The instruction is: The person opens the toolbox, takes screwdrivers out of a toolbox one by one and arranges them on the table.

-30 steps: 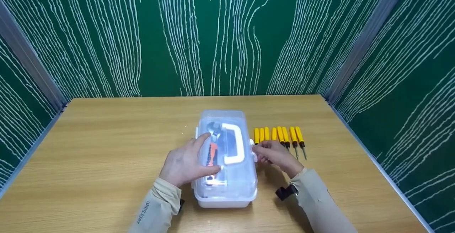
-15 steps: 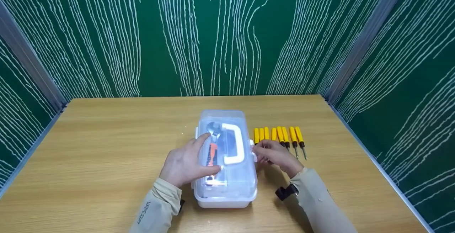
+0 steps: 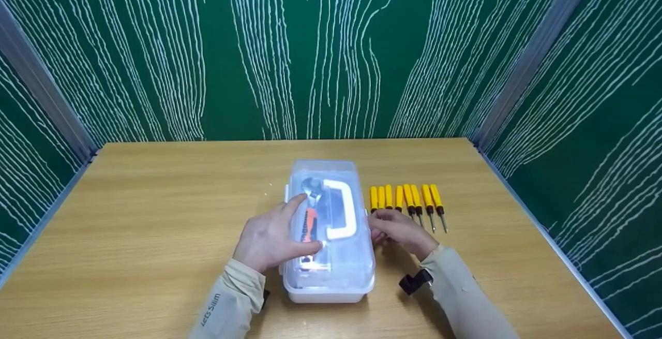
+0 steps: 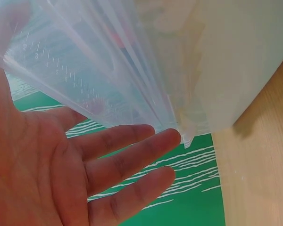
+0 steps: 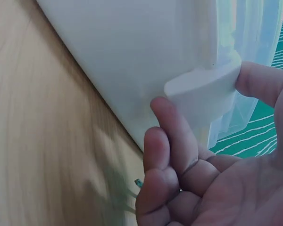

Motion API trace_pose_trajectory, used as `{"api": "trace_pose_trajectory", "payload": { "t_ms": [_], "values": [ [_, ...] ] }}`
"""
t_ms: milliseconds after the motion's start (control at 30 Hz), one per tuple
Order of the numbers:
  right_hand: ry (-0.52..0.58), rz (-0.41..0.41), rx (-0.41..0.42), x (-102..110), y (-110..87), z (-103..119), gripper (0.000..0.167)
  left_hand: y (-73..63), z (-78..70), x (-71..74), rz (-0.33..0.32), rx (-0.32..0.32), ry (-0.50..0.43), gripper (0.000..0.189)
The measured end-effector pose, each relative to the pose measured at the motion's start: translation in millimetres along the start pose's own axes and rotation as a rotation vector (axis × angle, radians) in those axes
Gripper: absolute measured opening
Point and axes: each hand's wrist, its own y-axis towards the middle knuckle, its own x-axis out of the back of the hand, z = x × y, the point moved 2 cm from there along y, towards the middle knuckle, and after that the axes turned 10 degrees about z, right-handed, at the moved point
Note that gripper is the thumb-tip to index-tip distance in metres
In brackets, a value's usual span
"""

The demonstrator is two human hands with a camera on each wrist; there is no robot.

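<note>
A toolbox (image 3: 344, 271) with a clear lid, a white base and a white handle (image 3: 350, 209) stands lengthwise on the table. Through the lid shows an adjustable wrench (image 3: 310, 220) with an orange-red and black grip. My left hand (image 3: 266, 238) rests on the lid's left part, thumb and index finger spread on top; its other fingers extend along the side in the left wrist view. At the right side, my right hand (image 3: 403, 230) pinches a white latch (image 5: 203, 89), thumb at its upper end and index fingertip at its lower end. The other fingers are curled below.
Several screwdrivers (image 3: 411, 196) with yellow handles lie in a row right of the toolbox, just beyond my right hand, which hides some tips. The wooden table (image 3: 155, 209) meets green, white-lined walls (image 3: 331, 59) at the back and sides.
The latch stuck out from the toolbox's right side earlier; now it lies close against it. My right hand has shifted slightly with it. The left hand stays in place.
</note>
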Motion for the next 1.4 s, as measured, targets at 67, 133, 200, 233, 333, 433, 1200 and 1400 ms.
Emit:
{"api": "trace_pose_trajectory", "payload": {
  "t_ms": [67, 133, 200, 233, 333, 433, 1200, 1400],
  "values": [
    [0.008, -0.002, -0.010, 0.1, 0.9, -0.5, 0.040, 0.2, -0.1, 0.4, 0.000, 0.001, 0.003, 0.104],
    [0.002, -0.010, -0.016, 0.1, 1.7, -0.7, 0.042, 0.4, -0.2, 0.4, 0.003, 0.003, 0.005, 0.104],
    [-0.001, -0.021, -0.028, -0.1, 2.3, -0.9, 0.043, 0.5, -0.2, 0.4, 0.006, 0.005, 0.005, 0.104],
    [-0.003, -0.024, -0.030, -0.2, 2.5, -1.1, 0.043, 0.5, -0.2, 0.3, 0.008, 0.005, 0.005, 0.104],
    [0.007, -0.011, -0.015, -1.1, 2.8, -0.7, 0.034, 0.5, -0.4, 0.3, 0.002, -0.003, -0.005, 0.103],
    [0.021, 0.010, 0.008, -1.5, 2.2, 0.0, 0.026, 1.1, -0.4, 0.4, -0.006, -0.013, -0.016, 0.102],
    [0.155, 0.103, 0.011, -0.8, 4.8, -1.1, 0.017, 2.0, 0.8, -0.8, -0.006, -0.023, -0.026, 0.102],
    [0.190, 0.118, 0.048, -0.7, 4.7, -1.5, 0.020, 1.7, 1.0, -0.1, -0.025, -0.042, -0.009, 0.100]
  ]
}}
